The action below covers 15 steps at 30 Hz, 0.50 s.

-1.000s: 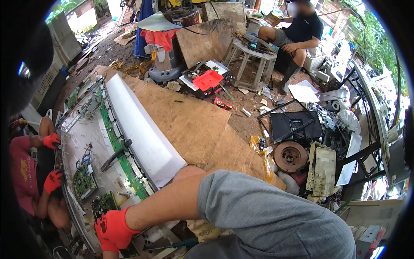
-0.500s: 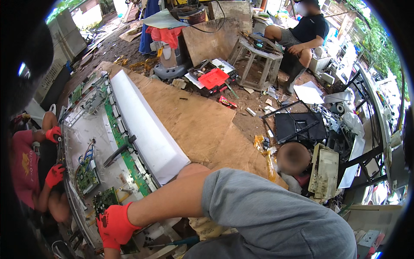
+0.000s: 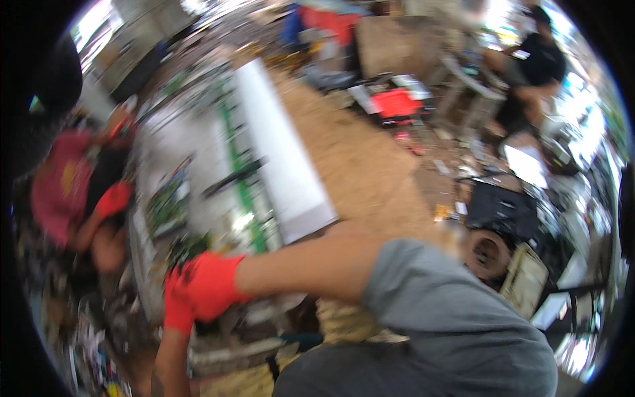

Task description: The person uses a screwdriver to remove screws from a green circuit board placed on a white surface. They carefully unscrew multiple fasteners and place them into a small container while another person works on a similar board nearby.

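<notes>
My right hand [image 3: 206, 284], in a red glove, is curled at the near end of the opened flat panel [image 3: 169, 129], beside a green circuit board [image 3: 186, 250]; what it grips is hidden. My left hand [image 3: 180, 308], also gloved in red, is directly below and partly behind it, its fingers hidden and smeared. A second board with wires [image 3: 165, 215] lies farther up the panel. A dark tool [image 3: 231, 177] lies across the green strip, and a long white sheet [image 3: 278, 152] runs along the panel's right side.
A co-worker in pink [image 3: 59, 185] with red gloves crouches left of the panel. Another person [image 3: 539, 63] sits at back right by a wooden stool [image 3: 469, 99]. Plywood [image 3: 357, 172], a red toolbox tray [image 3: 393, 102], a black screen [image 3: 499, 212] and heaped scrap surround the panel.
The whole view has swung, shifting the scene up and to the right, and is now blurred. My two hands remain together at the panel's near end.
</notes>
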{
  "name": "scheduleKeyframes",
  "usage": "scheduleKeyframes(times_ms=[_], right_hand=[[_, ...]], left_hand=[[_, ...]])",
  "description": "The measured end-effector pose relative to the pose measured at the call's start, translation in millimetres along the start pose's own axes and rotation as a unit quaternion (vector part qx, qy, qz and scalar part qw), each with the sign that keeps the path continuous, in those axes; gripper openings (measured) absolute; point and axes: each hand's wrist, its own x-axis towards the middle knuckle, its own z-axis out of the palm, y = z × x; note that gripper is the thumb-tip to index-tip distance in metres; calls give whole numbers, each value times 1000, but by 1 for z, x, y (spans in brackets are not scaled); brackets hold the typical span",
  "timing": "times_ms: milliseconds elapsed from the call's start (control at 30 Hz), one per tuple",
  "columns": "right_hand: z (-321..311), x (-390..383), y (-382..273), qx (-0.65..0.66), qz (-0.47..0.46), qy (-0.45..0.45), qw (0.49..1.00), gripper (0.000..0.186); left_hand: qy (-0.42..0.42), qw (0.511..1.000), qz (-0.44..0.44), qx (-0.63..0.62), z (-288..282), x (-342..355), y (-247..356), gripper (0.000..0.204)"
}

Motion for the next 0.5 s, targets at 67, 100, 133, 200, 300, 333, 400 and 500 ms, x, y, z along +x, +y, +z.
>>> scheduleKeyframes(times_ms=[67,100,133,200,300,333,400,500], right_hand=[[-18,-19,10,45,13,44,998,37],[-27,-28,19,97,32,47,994,33],[-34,-20,20,145,100,34,984,33],[-40,-13,28,214,161,36,963,28],[-30,-12,39,340,169,30,925,24],[-24,-10,42,395,178,7,901,25],[-6,-8,36,479,199,-3,855,20],[16,-4,24,561,178,11,808,17]], left_hand=[[22,1000,22,-5,-18,11,16,57],[21,995,-18,-95,-46,18,22,54],[62,978,-74,-184,-59,11,16,50],[113,876,-200,-425,-72,-11,18,41],[145,622,-314,-703,-93,-34,39,31],[174,597,-309,-720,-92,-41,45,30],[202,539,-307,-758,-90,-51,57,30],[218,463,-312,-801,-82,-55,66,30]])
